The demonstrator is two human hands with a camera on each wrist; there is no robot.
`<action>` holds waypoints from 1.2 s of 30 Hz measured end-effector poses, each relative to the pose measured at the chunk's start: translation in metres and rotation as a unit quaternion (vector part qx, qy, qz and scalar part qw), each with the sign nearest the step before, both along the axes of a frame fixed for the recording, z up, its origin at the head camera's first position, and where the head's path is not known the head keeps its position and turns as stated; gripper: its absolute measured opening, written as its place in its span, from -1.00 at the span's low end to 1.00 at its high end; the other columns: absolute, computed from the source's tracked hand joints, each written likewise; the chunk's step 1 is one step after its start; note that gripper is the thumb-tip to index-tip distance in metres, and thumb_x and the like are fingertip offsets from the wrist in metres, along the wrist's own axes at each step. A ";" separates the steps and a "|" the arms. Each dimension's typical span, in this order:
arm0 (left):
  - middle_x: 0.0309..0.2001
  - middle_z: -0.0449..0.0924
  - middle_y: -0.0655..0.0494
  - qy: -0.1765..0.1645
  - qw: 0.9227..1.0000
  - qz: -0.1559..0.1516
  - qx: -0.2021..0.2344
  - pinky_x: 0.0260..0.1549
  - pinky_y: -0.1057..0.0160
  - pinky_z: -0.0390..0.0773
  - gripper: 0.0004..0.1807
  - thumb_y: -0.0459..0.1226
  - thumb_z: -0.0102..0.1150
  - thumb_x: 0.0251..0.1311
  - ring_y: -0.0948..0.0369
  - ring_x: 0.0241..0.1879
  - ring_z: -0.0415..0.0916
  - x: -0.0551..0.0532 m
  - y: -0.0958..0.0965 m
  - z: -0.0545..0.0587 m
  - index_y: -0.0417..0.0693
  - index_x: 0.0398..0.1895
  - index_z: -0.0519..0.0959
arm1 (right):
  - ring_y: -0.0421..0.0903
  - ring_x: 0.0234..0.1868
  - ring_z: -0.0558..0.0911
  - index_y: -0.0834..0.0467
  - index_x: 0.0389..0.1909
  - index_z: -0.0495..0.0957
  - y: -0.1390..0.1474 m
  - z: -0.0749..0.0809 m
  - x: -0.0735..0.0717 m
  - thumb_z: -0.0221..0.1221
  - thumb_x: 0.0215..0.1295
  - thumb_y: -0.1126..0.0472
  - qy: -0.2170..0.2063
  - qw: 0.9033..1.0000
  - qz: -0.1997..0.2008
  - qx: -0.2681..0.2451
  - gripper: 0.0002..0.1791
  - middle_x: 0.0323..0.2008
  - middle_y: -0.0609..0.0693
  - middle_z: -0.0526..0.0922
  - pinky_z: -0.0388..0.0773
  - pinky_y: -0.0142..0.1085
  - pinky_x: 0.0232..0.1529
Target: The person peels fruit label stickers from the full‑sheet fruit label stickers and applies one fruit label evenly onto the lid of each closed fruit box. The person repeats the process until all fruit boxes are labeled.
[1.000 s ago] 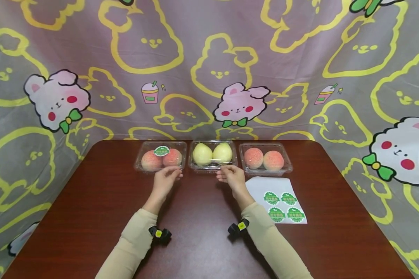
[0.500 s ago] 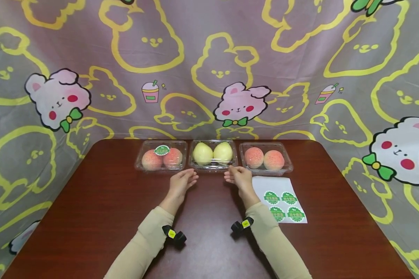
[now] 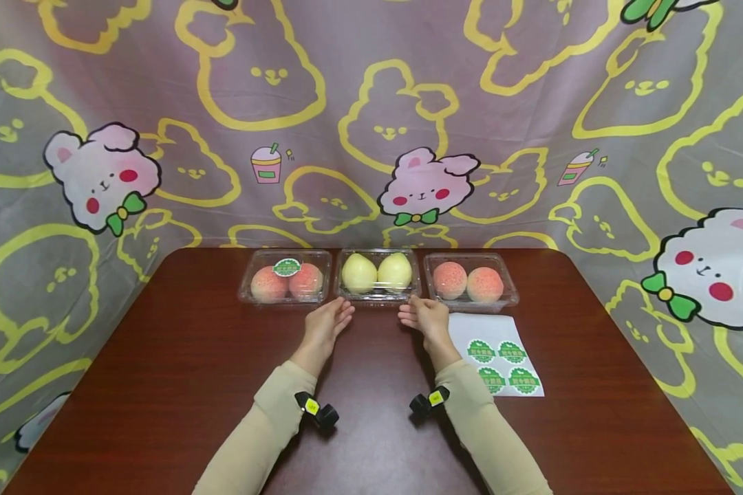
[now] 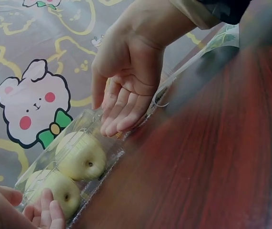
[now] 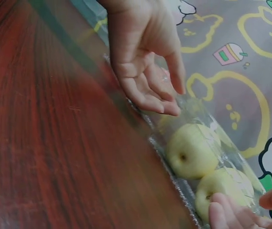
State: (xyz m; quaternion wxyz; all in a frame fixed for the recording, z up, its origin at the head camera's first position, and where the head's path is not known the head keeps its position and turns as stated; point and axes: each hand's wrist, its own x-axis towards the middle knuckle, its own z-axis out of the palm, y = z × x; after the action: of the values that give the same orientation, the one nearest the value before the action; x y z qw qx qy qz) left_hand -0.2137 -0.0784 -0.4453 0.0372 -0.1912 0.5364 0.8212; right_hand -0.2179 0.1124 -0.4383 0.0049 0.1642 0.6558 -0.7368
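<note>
A clear plastic box (image 3: pixel 378 298) with two pale yellow pears (image 3: pixel 359 273) stands in the middle of the row. At its front left corner is my left hand (image 3: pixel 325 327), fingers relaxed and holding nothing. My right hand (image 3: pixel 430 323) is likewise at the front right corner, fingers loosely bent, with nothing in its grasp. Both wrist views show the hands at either end of the box; whether fingertips touch the plastic I cannot tell. No sticker shows on this box's lid.
To the left is a clear box with two peaches (image 3: pixel 269 283) and a round green sticker (image 3: pixel 287 267) on its lid. Another box of peaches (image 3: pixel 486 284) stands to the right. A white sheet (image 3: pixel 489 326) with several green stickers lies partly under my right forearm.
My left hand has moved right, from the front of the left peach box to the pear box. My right hand has shifted slightly right. The boxes have stayed put.
</note>
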 end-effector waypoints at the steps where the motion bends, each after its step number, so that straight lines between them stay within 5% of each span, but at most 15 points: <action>1: -0.41 0.65 0.18 0.000 1.000 0.003 0.004 -0.12 0.32 0.67 -0.59 -0.32 0.03 0.35 0.40 -0.42 0.64 -0.001 0.000 0.000 -0.45 0.15 0.43 | -0.28 -0.62 0.65 0.62 0.01 0.43 -0.001 0.000 0.000 -0.07 0.47 0.27 0.002 1.000 -0.006 -0.001 -0.58 -0.38 0.27 0.73 0.66 -0.42 -0.49; 14: -0.52 0.62 0.23 0.006 1.000 0.018 0.018 -0.18 0.34 0.68 -0.58 -0.35 0.02 0.34 0.40 -0.47 0.64 -0.007 0.003 0.000 -0.50 0.15 0.41 | -0.27 -0.67 0.64 0.59 -0.07 0.47 -0.003 -0.002 -0.004 -0.08 0.48 0.22 -0.006 0.999 -0.038 -0.032 -0.58 -0.67 -0.05 0.63 0.64 -0.41 -0.56; 28: -0.48 0.60 0.23 0.004 1.000 -0.007 -0.016 -0.22 0.39 0.67 -0.64 -0.34 -0.02 0.35 0.41 -0.46 0.63 -0.008 -0.001 -0.003 -0.47 0.10 0.44 | -0.24 -0.67 0.65 0.48 -0.11 0.48 -0.005 0.000 -0.003 -0.06 0.44 0.26 -0.031 0.994 -0.044 -0.094 -0.68 -0.65 -0.04 0.65 0.65 -0.39 -0.53; 36: -0.52 0.61 0.24 0.013 0.997 -0.049 -0.054 -0.30 0.42 0.66 -0.67 -0.34 -0.04 0.35 0.42 -0.49 0.62 -0.006 -0.007 -0.003 -0.46 0.04 0.46 | -0.26 -0.69 0.63 0.43 -0.19 0.49 -0.003 0.000 -0.002 -0.08 0.37 0.30 -0.038 0.995 -0.035 -0.082 -0.73 -0.69 -0.07 0.63 0.64 -0.41 -0.55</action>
State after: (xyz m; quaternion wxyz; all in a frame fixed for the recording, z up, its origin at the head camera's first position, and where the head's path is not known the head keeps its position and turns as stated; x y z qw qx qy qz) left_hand -0.2201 -0.0857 -0.4486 0.0605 -0.1556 0.5893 0.7905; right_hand -0.2196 0.1093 -0.4382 0.0178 0.2144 0.5863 -0.7810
